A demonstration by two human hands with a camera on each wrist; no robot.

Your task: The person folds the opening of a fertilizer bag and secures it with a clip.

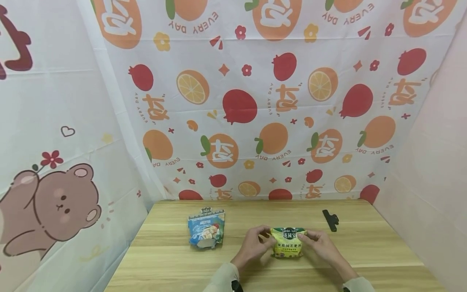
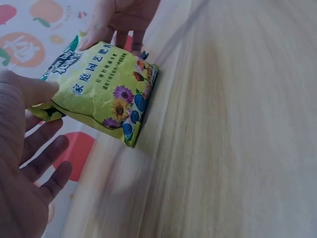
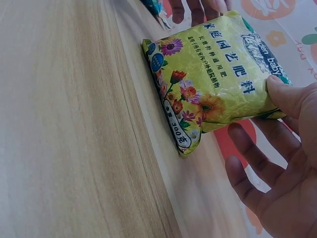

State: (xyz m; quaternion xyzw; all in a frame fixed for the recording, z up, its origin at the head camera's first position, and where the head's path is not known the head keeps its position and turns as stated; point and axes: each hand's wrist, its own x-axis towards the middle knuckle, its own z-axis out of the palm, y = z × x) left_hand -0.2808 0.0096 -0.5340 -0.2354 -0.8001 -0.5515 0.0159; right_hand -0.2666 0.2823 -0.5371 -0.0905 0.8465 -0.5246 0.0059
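Pinching yellow packet [image 1: 287, 246] — fingers [image 3: 255, 156] of left hand [image 1: 252, 245], right hand [image 1: 324, 245] | blue bag [image 1: 206, 230] leftward | black clip [image 1: 330, 221] behind, right

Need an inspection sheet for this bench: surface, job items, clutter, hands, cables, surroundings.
Surface: wood-grain table, light-toned.
Job's things: yellow packet, flower-printed, held between the hands; whether its bottom edge touches the table is unclear.
Clutter: blue packet to the left, black clip to the right, both untouched.
Hands: left hand and right hand pinch opposite sides of the yellow packet near its top.
Cables: nothing seen.
Surroundings: fruit-print backdrop behind, bear-print sheet at left.
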